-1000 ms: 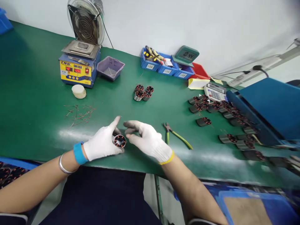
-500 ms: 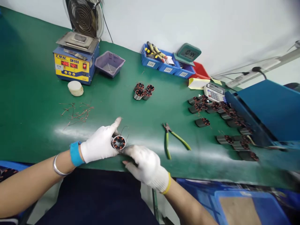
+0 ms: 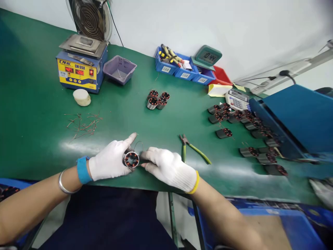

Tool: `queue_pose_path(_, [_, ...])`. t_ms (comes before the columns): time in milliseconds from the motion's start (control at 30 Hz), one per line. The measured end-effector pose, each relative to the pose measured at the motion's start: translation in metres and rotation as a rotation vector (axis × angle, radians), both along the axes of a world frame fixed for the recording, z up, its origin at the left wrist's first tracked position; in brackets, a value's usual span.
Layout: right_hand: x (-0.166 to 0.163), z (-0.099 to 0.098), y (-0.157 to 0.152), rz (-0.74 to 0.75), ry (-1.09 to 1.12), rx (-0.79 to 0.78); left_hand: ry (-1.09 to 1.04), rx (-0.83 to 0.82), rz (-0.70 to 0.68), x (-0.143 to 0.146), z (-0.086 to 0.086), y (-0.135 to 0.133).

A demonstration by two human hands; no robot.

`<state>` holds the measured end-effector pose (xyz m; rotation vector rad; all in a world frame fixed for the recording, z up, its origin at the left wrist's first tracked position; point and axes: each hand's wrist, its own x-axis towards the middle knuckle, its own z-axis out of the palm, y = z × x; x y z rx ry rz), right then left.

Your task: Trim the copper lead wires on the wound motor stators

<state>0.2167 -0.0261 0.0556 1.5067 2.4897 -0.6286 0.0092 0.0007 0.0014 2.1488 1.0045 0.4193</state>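
Looks to me like you're on the wire-fiddling step. Your left hand has the wound metal ring gripped near the front edge of the bench, a thin wire curling up behind it. Your right hand sits just beside, fingers bunched narrow; can't tell if they're pinching anything. I'd say the next move calls for a steady left grip and careful fingertips.

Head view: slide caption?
Gloved left hand holds a copper-wound stator, right hand close beside it; green-handled cutters lie nearby.
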Motion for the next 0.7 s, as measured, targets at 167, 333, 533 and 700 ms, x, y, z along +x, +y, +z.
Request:
queue_pose_path(167, [-0.005,-0.011,0.005,0.019,0.022,0.018,-0.051,-0.063,0.004,0.000,-0.002,0.002])
queue_pose_path(333, [-0.003,-0.012,-0.003,-0.053,0.274,0.069,-0.381,-0.569,0.094,-0.007,0.006,0.003])
queue_pose_path(533, [-0.002,-0.001,-0.012,-0.012,0.485,0.114,-0.358,-0.996,-0.063,-0.016,0.029,-0.003])
queue_pose_path(700, [0.000,0.003,-0.010,-0.115,0.697,-0.123,-0.417,-0.162,-0.213,-0.022,0.045,-0.026])
